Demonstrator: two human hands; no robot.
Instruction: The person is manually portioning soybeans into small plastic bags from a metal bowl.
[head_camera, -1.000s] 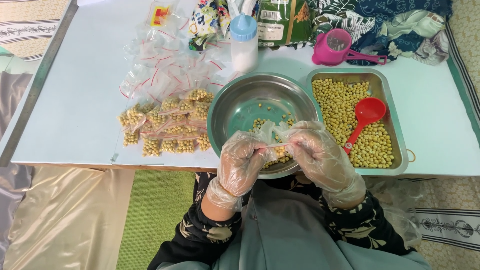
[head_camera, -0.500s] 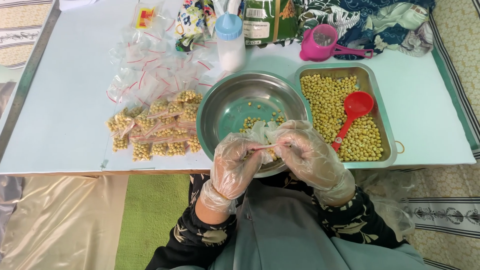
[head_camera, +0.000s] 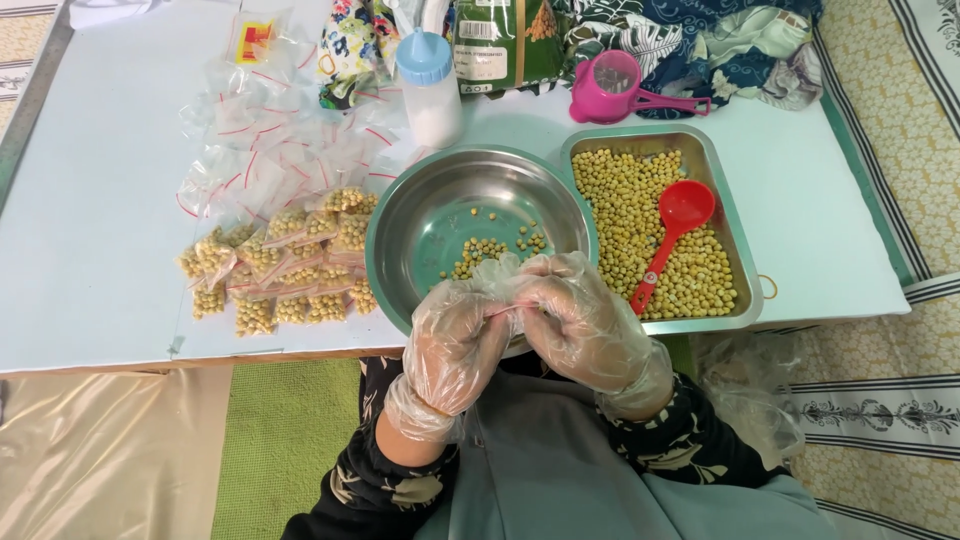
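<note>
Far left of the pale blue table (head_camera: 90, 250): pile of filled small bags (head_camera: 275, 265) of yellow beans, sealed, lying just beside the round steel bowl (head_camera: 420, 215). Behind that pile: heap of empty clear zip bags (head_camera: 270, 140) with red seal strips. Behind the bowl: white bottle (head_camera: 430, 85) with blue cap, upright.

Centre, over the near rim of the bowl: left hand (head_camera: 455, 345) in clear plastic glove, fingers closed on one end of a small clear bag (head_camera: 503, 290). Bag held between both hands, fingertips touching; contents hidden by the gloves. Right hand (head_camera: 580, 325), likewise gloved, pinched shut on the other end of the bag.

Inside the bowl: scattered yellow beans (head_camera: 490, 245), just beyond the hands.

Right of the bowl, touching it: rectangular steel tray (head_camera: 745, 255) filled with beans, red scoop (head_camera: 672, 230) resting on top. Behind the tray: pink measuring cup (head_camera: 610, 85).
</note>
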